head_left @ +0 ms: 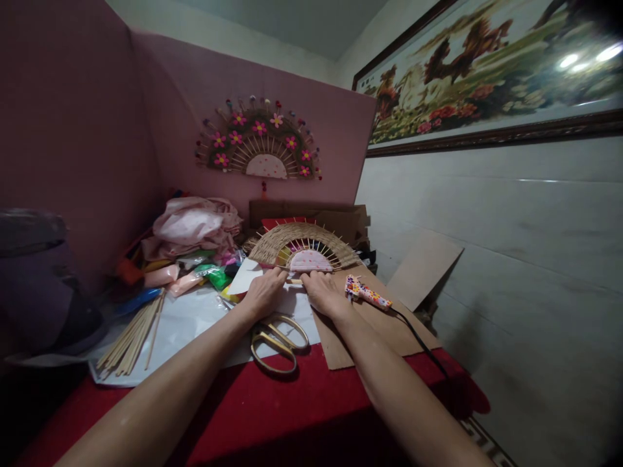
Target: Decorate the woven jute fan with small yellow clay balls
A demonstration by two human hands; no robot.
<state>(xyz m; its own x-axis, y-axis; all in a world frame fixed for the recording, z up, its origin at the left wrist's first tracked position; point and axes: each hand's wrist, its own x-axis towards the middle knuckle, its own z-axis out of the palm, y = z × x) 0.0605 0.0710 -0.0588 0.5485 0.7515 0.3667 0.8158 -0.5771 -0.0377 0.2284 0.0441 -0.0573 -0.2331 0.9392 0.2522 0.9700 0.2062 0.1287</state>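
My left hand (267,290) and my right hand (318,290) are side by side at the middle of the table, fingers closed. A short, thin light-coloured stick (294,281) spans the gap between them, its ends at my fingertips. Just beyond stands a woven fan (277,243) with thin sticks radiating from a pink spotted half-round base (311,261). Gold-handled scissors (280,344) lie below my hands. To the right of my right hand rests a flower-patterned glue gun (367,293) with a black cord.
A bundle of sticks (129,337) lies at the left on a white sheet (182,324). Behind it are coloured packets (189,280) and pink cloth (197,224). Brown cardboard (335,344) lies under the glue gun. A flowered fan (260,139) hangs on the pink panel.
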